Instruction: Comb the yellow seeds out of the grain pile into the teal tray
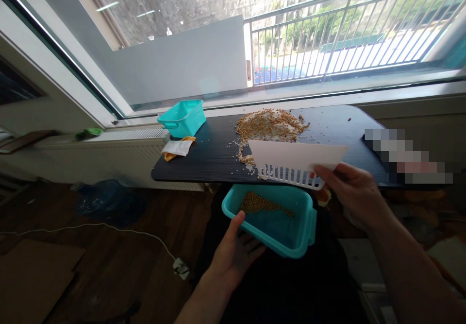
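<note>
Below the table edge, my left hand (235,253) supports a turquoise plastic tub (287,246), its thumb over the near rim and its fingers underneath. Small tan beans (260,202) lie along the far side of the tub's floor. My right hand (351,188) pinches the right end of a white plastic panel with a row of slots (296,156). The panel is tilted over the table's front edge, above the tub. Behind it spreads a pile of tan beans mixed with white grains (271,124); the panel hides part of its near side.
A second turquoise tub (184,120) stands at the left of the dark table (214,151), with a folded white and yellow cloth (178,148) before it. A blurred patch (404,156) covers something on the right. A window and radiator (134,133) lie beyond; a white cable (109,226) crosses the floor.
</note>
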The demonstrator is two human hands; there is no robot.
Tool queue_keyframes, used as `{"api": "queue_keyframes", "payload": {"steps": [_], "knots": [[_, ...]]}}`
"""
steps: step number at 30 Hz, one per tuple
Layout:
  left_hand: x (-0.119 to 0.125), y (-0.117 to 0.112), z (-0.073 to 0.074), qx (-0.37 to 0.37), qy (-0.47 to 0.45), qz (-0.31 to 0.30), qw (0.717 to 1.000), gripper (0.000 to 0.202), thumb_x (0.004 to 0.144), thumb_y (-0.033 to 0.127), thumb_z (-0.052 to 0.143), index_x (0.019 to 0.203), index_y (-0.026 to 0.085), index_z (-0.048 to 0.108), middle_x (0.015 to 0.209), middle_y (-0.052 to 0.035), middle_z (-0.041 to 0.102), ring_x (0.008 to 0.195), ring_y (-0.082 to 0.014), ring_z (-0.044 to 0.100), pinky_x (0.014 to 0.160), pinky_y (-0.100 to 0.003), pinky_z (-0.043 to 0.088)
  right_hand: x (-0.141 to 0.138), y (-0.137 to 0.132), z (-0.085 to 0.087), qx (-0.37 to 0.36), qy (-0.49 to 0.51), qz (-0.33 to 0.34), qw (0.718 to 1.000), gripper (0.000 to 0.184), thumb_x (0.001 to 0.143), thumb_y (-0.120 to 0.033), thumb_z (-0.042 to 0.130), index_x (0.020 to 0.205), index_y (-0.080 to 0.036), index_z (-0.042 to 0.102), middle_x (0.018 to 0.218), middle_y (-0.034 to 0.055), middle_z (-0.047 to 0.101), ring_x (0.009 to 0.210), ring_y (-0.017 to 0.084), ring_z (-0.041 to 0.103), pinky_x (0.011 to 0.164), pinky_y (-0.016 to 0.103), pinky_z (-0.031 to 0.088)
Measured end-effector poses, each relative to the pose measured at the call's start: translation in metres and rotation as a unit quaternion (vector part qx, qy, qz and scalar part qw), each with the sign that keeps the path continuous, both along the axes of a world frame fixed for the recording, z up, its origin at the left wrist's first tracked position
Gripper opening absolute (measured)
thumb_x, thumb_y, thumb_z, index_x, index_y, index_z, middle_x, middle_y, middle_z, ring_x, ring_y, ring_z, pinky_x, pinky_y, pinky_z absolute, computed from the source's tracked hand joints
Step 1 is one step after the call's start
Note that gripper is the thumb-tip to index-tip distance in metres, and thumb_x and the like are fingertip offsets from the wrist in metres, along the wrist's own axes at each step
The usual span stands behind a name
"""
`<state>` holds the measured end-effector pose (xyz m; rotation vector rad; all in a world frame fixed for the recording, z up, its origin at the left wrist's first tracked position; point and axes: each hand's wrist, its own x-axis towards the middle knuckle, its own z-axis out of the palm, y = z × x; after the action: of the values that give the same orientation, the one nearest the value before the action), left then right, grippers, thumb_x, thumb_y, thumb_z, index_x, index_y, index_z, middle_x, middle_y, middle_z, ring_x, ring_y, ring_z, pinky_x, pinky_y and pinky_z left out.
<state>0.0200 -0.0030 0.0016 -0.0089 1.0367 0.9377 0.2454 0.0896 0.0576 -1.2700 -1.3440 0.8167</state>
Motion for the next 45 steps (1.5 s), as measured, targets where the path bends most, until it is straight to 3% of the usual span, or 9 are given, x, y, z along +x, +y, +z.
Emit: {"api": "queue_keyframes", "payload": {"steps": [3,11,20,28,35,45], "knots": [[0.0,0.0,0.0,-0.001,-0.001,0.0,1.0,0.06,0.076,0.052,0.056,0.123,0.015,0.048,0.122,-0.0155,0.057,0.105,-0.028,0.059,0.091,-0.04,0.045,-0.002,-0.001,0.002,-0.031,0.046,-0.007,0.998,0.033,0.063,-0.046,0.072,0.083,-0.02,0.072,0.075,0.0013,0.07,0.064,0.015,0.059,0.062,0.03,0.049],[0.0,0.001,0.001,0.005,-0.004,-0.007,1.0,0.061,0.077,0.053,0.054,0.124,0.014,0.048,0.123,-0.0158,0.056,0.11,-0.0292,0.056,0.094,-0.04,0.043,-0.003,0.0,0.003,-0.038,0.028,0.0,0.999,0.034,0.064,-0.046,0.071,0.083,-0.019,0.072,0.075,0.0018,0.068,0.067,0.016,0.058,0.065,0.031,0.048],[0.001,0.001,0.002,0.004,-0.004,-0.008,1.0,0.063,0.076,0.053,0.054,0.125,0.014,0.047,0.124,-0.0159,0.056,0.112,-0.0302,0.054,0.094,-0.041,0.043,-0.012,-0.006,0.009,-0.035,0.015,0.032,0.999,0.033,0.065,-0.047,0.07,0.077,-0.017,0.071,0.071,0.0026,0.066,0.06,0.014,0.054,0.056,0.026,0.045],[0.003,0.003,0.004,-0.003,0.0,-0.005,1.0,0.063,0.077,0.053,0.054,0.125,0.013,0.047,0.122,-0.016,0.057,0.11,-0.03,0.055,0.093,-0.041,0.043,-0.006,-0.005,0.009,-0.023,0.021,-0.007,1.0,0.032,0.065,-0.045,0.07,0.083,-0.018,0.072,0.077,0.0026,0.069,0.065,0.014,0.056,0.062,0.028,0.047],[0.002,0.002,0.003,-0.003,-0.007,-0.009,1.0,0.062,0.076,0.052,0.055,0.124,0.013,0.048,0.121,-0.015,0.058,0.105,-0.0278,0.058,0.092,-0.039,0.043,-0.016,-0.008,0.006,-0.063,0.038,0.037,0.997,0.026,0.064,-0.046,0.07,0.072,-0.021,0.069,0.061,-0.0015,0.063,0.048,0.01,0.049,0.042,0.022,0.041],[0.004,0.002,0.001,-0.009,-0.007,0.007,1.0,0.061,0.075,0.051,0.058,0.122,0.015,0.048,0.12,-0.0156,0.057,0.103,-0.0281,0.059,0.091,-0.04,0.045,0.002,-0.002,-0.002,-0.029,0.037,-0.122,0.991,0.022,0.068,-0.041,0.069,0.078,-0.022,0.07,0.059,-0.0032,0.063,0.046,0.009,0.048,0.043,0.021,0.039]]}}
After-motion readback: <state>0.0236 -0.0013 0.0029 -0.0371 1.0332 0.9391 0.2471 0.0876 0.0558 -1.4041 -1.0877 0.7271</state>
